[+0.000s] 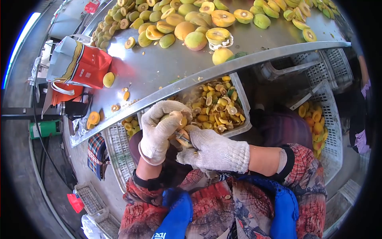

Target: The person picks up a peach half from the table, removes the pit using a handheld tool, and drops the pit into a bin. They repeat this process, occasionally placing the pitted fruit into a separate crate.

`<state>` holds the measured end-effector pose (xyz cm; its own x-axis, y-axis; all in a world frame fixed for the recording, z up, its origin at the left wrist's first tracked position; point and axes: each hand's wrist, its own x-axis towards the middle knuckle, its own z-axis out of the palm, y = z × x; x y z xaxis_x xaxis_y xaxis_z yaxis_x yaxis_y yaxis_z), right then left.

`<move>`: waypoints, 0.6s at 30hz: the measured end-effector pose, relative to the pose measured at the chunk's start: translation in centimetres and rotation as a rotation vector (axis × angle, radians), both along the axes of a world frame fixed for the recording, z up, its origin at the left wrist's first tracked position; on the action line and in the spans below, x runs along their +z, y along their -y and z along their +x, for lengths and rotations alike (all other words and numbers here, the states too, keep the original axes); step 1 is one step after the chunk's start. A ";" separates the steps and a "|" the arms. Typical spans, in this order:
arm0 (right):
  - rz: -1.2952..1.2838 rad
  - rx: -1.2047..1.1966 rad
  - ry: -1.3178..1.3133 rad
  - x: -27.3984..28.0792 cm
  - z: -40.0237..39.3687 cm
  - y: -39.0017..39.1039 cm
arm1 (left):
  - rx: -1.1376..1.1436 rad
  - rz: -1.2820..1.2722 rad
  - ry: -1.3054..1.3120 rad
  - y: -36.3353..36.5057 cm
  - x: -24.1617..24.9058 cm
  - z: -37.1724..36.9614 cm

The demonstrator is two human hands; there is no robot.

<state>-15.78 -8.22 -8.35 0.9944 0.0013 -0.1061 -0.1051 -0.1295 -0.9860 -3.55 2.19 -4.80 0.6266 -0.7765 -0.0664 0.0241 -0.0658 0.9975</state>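
Note:
My left hand [161,129], in a whitish knit glove, is closed around a yellowish piece of mango [183,121], mostly hidden by the fingers. Just below and to the right, my right hand [215,149] wears a matching glove, with its fingers closed. Between its fingertips shows part of a small metal tool [181,136]; its full shape is hidden. Both hands are close together in front of my lap. Right behind them stands a white crate [243,104] full of mango pieces [219,109].
A metal table [147,75] with a raised edge holds whole and halved mangoes [195,41]. On its left stands a red-and-white bag [85,63]. More crates flank me, one with mango halves at right [334,135] and one at left [119,151]. A green box [45,129] is farther left.

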 end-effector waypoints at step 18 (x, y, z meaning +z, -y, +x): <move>-0.717 -0.206 0.059 -2.0 2.1 0.6 | 0.406 -0.267 -0.228 2.4 -2.8 -0.8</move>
<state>-13.66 -8.83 -10.32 0.9710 -0.2351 0.0425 -0.1464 -0.7261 -0.6718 -4.34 -0.20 -7.56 0.8726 -0.4835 -0.0692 0.2128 0.2488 0.9449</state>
